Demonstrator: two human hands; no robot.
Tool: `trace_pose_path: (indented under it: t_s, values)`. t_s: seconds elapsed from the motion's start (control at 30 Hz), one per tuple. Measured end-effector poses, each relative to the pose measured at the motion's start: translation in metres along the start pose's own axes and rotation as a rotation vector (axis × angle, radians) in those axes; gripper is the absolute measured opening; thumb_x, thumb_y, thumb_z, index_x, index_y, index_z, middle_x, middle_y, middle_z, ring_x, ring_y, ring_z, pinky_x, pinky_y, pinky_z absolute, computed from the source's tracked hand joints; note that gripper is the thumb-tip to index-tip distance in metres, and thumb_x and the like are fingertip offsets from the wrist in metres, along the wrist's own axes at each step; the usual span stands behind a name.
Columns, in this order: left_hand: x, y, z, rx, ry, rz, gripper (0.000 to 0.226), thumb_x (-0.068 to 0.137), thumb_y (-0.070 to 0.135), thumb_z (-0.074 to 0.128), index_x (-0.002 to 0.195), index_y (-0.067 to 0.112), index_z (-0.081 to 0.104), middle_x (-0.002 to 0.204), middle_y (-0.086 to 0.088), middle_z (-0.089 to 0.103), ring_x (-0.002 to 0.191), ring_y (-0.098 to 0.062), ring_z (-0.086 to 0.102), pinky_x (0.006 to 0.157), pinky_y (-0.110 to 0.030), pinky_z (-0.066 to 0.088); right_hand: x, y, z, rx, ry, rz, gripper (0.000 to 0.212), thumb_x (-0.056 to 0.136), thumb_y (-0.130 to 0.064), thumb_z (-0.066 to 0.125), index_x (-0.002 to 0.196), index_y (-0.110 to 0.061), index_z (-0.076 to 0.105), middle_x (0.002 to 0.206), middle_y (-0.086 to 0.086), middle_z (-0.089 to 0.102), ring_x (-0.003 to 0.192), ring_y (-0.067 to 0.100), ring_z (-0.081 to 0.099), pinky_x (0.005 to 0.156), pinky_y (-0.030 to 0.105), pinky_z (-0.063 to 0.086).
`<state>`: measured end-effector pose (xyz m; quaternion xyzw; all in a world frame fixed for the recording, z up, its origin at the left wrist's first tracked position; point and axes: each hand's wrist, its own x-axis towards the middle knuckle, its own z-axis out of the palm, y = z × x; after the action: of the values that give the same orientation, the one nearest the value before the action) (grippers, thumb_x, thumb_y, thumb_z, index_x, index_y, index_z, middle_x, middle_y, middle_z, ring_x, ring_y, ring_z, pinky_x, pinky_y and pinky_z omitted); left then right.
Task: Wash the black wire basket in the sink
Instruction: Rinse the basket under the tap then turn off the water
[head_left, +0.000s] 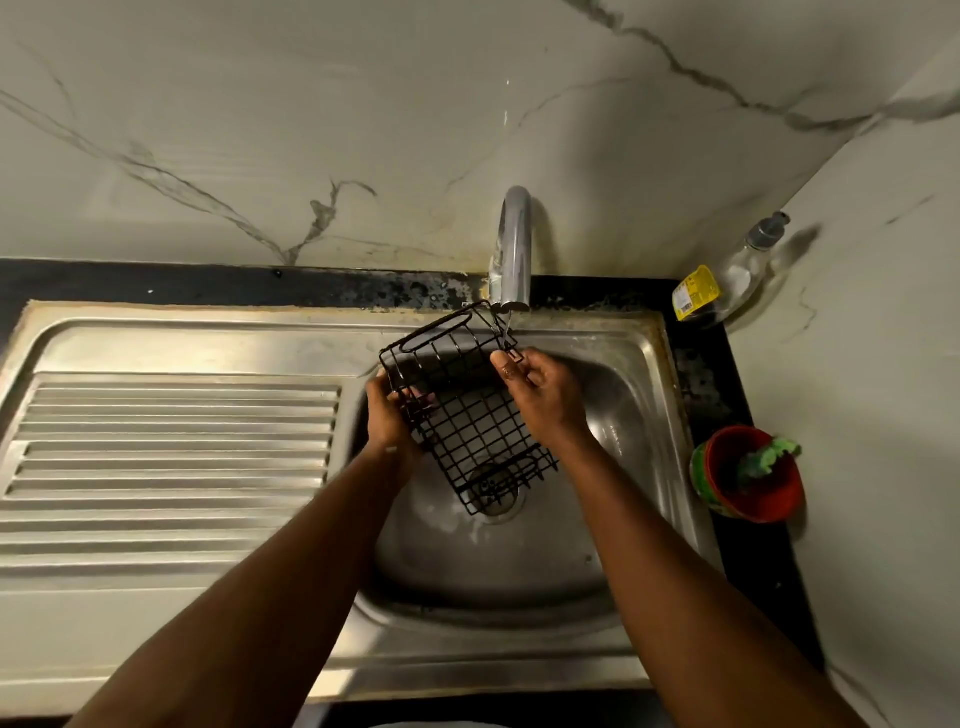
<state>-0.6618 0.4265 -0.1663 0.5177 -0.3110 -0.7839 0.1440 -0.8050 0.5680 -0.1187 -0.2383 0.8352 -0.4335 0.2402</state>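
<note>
The black wire basket (462, 410) hangs tilted over the steel sink bowl (618, 415), its far end up under the tap's spout (511, 291). My left hand (387, 410) grips the basket's left side wall, fingers curled through the wires. My right hand (540, 392) pinches the right edge near the far corner. A thin stream of water falls from the spout onto that corner. The basket's near end hangs above the drain (493, 491).
The ribbed steel draining board (171, 452) lies to the left. On the black counter at the right stand a red cup (753, 475) holding a green scrubber (769, 454) and a clear pump bottle (727, 286) in the corner. A marble wall rises behind.
</note>
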Motion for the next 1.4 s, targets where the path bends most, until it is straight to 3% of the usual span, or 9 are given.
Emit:
trace_pose_path:
  t_s: [0.07,0.2,0.53,0.77,0.87,0.93,1.07,1.23,1.4]
  values:
    - [0.004,0.003,-0.002,-0.02,0.016,0.001,0.046,0.095,0.059,0.039,0.095,0.022,0.066,0.111,-0.008,0.072,0.107,-0.026,0.063,0.102,-0.047,0.041,-0.001,-0.004,-0.004,-0.104,0.019,-0.087,0.054,0.091,-0.073,0.053,0.097,-0.022,0.067,0.092,-0.006,0.071,0.085,0.007,0.066,0.074,0.028,0.056]
    - [0.003,0.016,-0.007,-0.029,0.02,0.031,0.035,0.086,0.04,0.048,0.101,0.018,0.07,0.105,-0.006,0.074,0.094,-0.024,0.067,0.076,-0.035,0.048,0.006,0.0,-0.017,-0.306,-0.074,-0.373,0.055,0.084,-0.072,0.063,0.079,-0.016,0.063,0.1,0.003,0.072,0.097,0.016,0.066,0.085,0.031,0.055]
    - [0.007,0.009,0.025,0.67,0.048,0.345,0.071,0.076,0.078,0.068,0.115,0.018,0.075,0.104,0.0,0.077,0.097,-0.016,0.072,0.097,-0.044,0.059,-0.004,0.013,-0.01,-0.559,-0.279,-0.401,0.066,0.081,-0.074,0.066,0.116,-0.018,0.071,0.152,0.002,0.053,0.144,0.021,0.043,0.118,0.041,0.034]
    - [-0.001,0.014,0.034,0.661,0.051,0.384,0.072,0.079,0.086,0.058,0.094,0.018,0.076,0.092,-0.004,0.077,0.088,-0.019,0.073,0.084,-0.035,0.06,-0.018,0.018,-0.008,-0.403,-0.048,-0.462,0.052,0.093,-0.071,0.05,0.082,-0.025,0.074,0.119,-0.002,0.075,0.112,0.015,0.067,0.093,0.04,0.054]
    - [-0.005,0.007,0.03,0.579,0.047,0.36,0.066,0.093,0.076,0.049,0.085,0.014,0.069,0.079,-0.005,0.07,0.074,-0.02,0.064,0.072,-0.036,0.052,-0.011,0.016,-0.011,-0.195,0.109,-0.366,0.036,0.097,-0.059,0.055,0.092,-0.026,0.069,0.088,-0.01,0.074,0.083,0.005,0.068,0.072,0.036,0.058]
    - [-0.007,0.004,0.033,0.52,0.023,0.329,0.06,0.098,0.07,0.047,0.08,0.015,0.062,0.066,-0.001,0.057,0.062,-0.015,0.052,0.064,-0.034,0.043,0.0,0.021,-0.017,-0.243,0.175,-0.328,0.029,0.097,-0.051,0.056,0.113,-0.029,0.067,0.103,-0.009,0.073,0.096,0.008,0.067,0.081,0.038,0.059]
    - [-0.01,0.007,0.047,0.454,0.008,0.285,0.047,0.099,0.065,0.052,0.088,0.02,0.06,0.083,-0.005,0.062,0.078,-0.019,0.058,0.076,-0.038,0.05,0.019,0.032,-0.031,-0.614,-0.049,-0.283,0.04,0.1,-0.05,0.038,0.132,-0.037,0.059,0.132,-0.01,0.063,0.124,0.015,0.053,0.105,0.044,0.037]
    - [-0.01,0.004,0.06,0.438,0.031,0.308,0.062,0.093,0.079,0.044,0.101,0.022,0.066,0.101,-0.005,0.072,0.093,-0.02,0.068,0.092,-0.041,0.057,0.004,-0.006,-0.008,-0.451,-0.241,-0.322,0.023,0.109,-0.03,0.037,0.104,-0.021,0.057,0.084,-0.006,0.063,0.07,0.012,0.06,0.066,0.032,0.046]
    - [-0.019,0.011,0.061,0.364,0.026,0.288,0.058,0.097,0.076,0.033,0.105,0.027,0.063,0.115,-0.003,0.058,0.092,-0.014,0.058,0.097,-0.043,0.048,0.0,-0.032,0.027,-0.445,-0.137,-0.555,0.021,0.106,-0.027,0.042,0.094,-0.017,0.056,0.079,0.001,0.063,0.065,0.015,0.053,0.062,0.033,0.041]
